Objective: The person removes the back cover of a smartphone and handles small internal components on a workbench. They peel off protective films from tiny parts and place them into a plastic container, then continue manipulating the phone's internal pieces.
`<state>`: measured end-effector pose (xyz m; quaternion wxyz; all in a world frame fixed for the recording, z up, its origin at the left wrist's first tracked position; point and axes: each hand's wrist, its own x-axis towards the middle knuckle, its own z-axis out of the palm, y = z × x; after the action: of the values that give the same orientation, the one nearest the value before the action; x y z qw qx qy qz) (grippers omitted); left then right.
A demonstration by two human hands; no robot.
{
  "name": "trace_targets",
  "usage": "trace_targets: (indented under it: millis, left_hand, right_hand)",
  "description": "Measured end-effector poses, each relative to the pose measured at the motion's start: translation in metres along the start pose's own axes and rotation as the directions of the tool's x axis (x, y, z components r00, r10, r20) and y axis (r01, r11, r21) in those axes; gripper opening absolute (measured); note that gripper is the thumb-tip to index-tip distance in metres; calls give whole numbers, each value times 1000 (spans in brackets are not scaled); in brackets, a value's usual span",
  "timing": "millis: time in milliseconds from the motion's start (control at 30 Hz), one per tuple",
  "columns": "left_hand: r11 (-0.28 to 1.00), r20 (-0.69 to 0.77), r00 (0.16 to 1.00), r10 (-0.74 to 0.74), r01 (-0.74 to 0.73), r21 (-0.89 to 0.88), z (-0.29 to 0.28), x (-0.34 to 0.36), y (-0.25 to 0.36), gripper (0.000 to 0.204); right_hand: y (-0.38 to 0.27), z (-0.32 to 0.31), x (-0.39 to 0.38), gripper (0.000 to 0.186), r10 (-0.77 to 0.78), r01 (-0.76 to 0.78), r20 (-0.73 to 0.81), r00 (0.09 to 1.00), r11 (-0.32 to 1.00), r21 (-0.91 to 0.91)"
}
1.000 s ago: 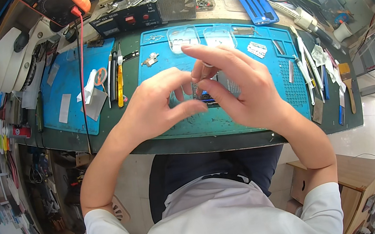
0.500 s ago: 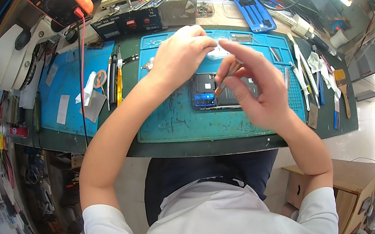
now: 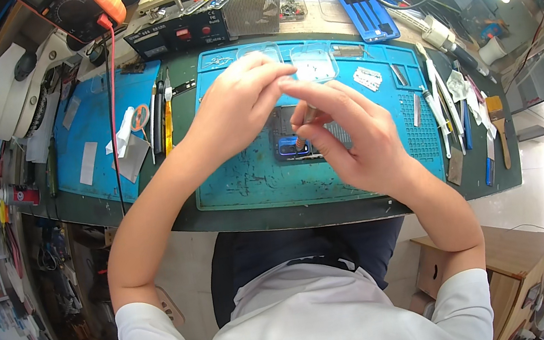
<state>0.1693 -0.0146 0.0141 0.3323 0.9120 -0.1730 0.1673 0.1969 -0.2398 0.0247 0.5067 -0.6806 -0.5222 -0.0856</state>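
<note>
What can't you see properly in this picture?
- Head view: most of the opened phone on the teal mat is hidden under the right hand.
- What the left hand and right fingertips pinch together is too small to tell.
- Tiny parts in the clear tray are blurred.

The blue mat [image 3: 246,180] looks like matt rubber, scuffed and scratched, and the phone [image 3: 292,141] on it shows bare metal and a glossy blue part. The tray [image 3: 314,61] is clear smooth plastic. The cabinet [image 3: 508,269] is plain wood, and the shirt [image 3: 309,332] is soft white cloth.
</note>
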Motion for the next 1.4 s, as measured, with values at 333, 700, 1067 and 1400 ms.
trace_targets:
  millis: [333, 700, 1067, 1400]
  left_hand:
    - [899, 200, 976, -90, 166, -405, -21, -45, 49, 51]
    - [877, 194, 970, -144, 216, -428, -8, -41, 40, 34]
    - [768, 178, 972, -154, 231, -598, -11, -40, 45, 59]
    - [848, 142, 984, -110, 167, -502, 0, -38, 43, 69]
  right_hand:
    - [-2, -4, 3, 44, -100, 104, 59, 993, 991, -79]
    - [3, 0, 1, 37, -41, 39, -13, 999, 995, -89]
    - [-6, -10, 8, 42, -3, -1, 91, 996, 999, 43]
    - [-4, -4, 3, 52, 71, -74, 57, 996, 996, 59]
